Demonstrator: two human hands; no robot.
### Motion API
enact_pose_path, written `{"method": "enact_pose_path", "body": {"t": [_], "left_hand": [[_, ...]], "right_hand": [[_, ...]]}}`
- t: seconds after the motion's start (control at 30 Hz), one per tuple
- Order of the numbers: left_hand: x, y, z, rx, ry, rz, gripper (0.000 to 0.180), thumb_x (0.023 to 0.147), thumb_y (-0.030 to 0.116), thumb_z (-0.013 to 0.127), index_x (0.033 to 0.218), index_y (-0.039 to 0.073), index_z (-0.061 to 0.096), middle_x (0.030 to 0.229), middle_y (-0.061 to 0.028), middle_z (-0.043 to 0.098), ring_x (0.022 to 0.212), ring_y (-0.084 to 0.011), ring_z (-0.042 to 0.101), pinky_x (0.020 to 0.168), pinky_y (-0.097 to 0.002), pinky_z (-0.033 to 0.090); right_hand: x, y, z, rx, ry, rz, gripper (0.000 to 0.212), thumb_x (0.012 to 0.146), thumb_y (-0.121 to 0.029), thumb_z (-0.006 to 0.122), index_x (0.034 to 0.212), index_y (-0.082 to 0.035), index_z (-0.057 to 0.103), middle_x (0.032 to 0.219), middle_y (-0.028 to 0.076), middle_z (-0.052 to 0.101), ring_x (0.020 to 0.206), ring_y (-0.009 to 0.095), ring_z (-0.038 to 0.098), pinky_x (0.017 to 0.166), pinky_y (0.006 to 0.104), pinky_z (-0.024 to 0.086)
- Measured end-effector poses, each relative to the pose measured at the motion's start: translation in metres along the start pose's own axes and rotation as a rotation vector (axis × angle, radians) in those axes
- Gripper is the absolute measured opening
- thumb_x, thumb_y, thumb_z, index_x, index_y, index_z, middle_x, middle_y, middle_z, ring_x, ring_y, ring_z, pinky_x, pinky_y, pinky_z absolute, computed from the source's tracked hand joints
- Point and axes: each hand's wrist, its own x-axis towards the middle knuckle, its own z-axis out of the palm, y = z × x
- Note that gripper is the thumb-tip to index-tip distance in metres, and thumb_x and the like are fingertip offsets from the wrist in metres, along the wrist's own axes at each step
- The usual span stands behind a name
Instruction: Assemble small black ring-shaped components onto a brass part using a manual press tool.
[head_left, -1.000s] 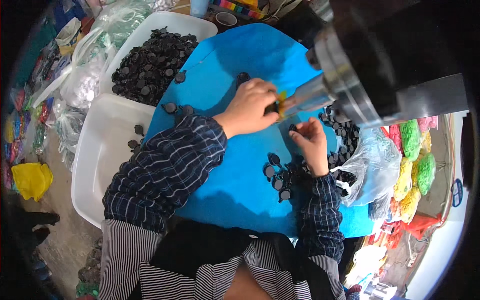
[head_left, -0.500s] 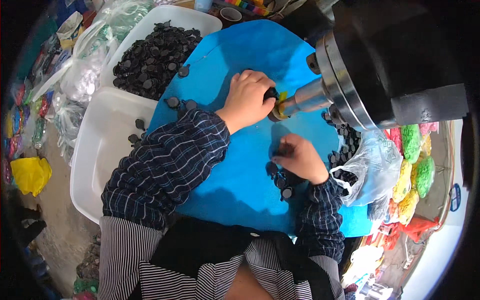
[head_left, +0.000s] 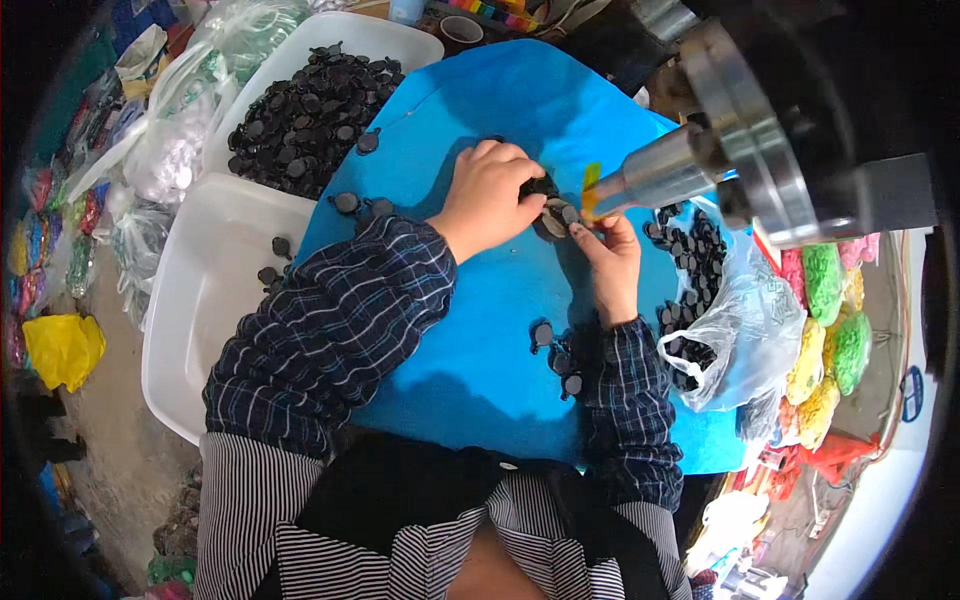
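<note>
My left hand [head_left: 490,195] is closed, its thumb and fingers pinching a small black part [head_left: 541,187] on the blue-covered table. Close by, my right hand [head_left: 613,262] holds a small round black disc with a tab [head_left: 569,214] between thumb and fingers. That disc is over a small round base [head_left: 549,226], partly hidden under it; I cannot tell if they touch. Just right of the fingertips is the metal ram [head_left: 655,172] of a press, with a yellow strip [head_left: 590,190] at its tip. Several loose black discs [head_left: 560,358] lie nearer my body.
At the back left stands a white tub [head_left: 420,40] heaped with black discs. A second white tub [head_left: 170,330] holds a few. To the right, a clear plastic bag [head_left: 745,340] contains more discs. The press head [head_left: 745,130] overhangs the table's right side.
My right hand has moved up from the loose discs to beside my left hand, carrying a disc. The press appears farther up and right. My left hand has barely moved.
</note>
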Motion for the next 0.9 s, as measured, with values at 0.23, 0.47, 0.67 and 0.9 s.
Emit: {"method": "enact_pose_path", "body": {"t": [0.23, 0.47, 0.67, 0.9], "left_hand": [[-0.003, 0.0, -0.005, 0.053, 0.059, -0.022, 0.025, 0.078, 0.018, 0.071, 0.099, 0.006, 0.069, 0.11, -0.0101, 0.063, 0.111, -0.0323, 0.054, 0.097, -0.0448, 0.041], [-0.003, 0.002, 0.0, -0.066, -0.071, 0.094, 0.028, 0.077, 0.021, 0.072, 0.1, 0.006, 0.069, 0.112, -0.0109, 0.062, 0.115, -0.0329, 0.052, 0.1, -0.0456, 0.039], [-0.001, 0.01, 0.004, -0.022, -0.041, 0.076, 0.023, 0.08, 0.023, 0.073, 0.098, 0.008, 0.071, 0.102, -0.0051, 0.063, 0.108, -0.028, 0.053, 0.094, -0.0443, 0.04], [-0.002, -0.001, -0.005, 0.0, 0.011, 0.031, 0.024, 0.079, 0.021, 0.073, 0.096, 0.005, 0.07, 0.104, -0.0074, 0.064, 0.106, -0.0299, 0.055, 0.094, -0.0437, 0.041]], "right_hand": [[-0.051, -0.066, 0.021, -1.155, -0.667, 0.059, 0.045, 0.073, -0.034, 0.079, 0.09, 0.001, 0.056, 0.07, 0.018, 0.057, 0.066, 0.031, 0.062, 0.062, 0.0403, 0.049], [-0.037, -0.039, -0.012, -0.378, -0.34, 0.238, 0.025, 0.077, 0.007, 0.07, 0.093, -0.004, 0.055, 0.087, 0.004, 0.064, 0.077, 0.015, 0.064, 0.07, 0.0295, 0.053], [-0.008, 0.0, -0.018, 0.137, 0.003, 0.069, 0.029, 0.08, 0.015, 0.066, 0.086, -0.01, 0.052, 0.089, -0.001, 0.06, 0.082, 0.008, 0.057, 0.08, 0.0251, 0.05], [-0.014, 0.0, -0.015, -0.078, 0.003, -0.003, 0.024, 0.08, 0.007, 0.069, 0.098, -0.003, 0.056, 0.096, 0.003, 0.062, 0.089, 0.014, 0.06, 0.082, 0.0257, 0.047]]}}
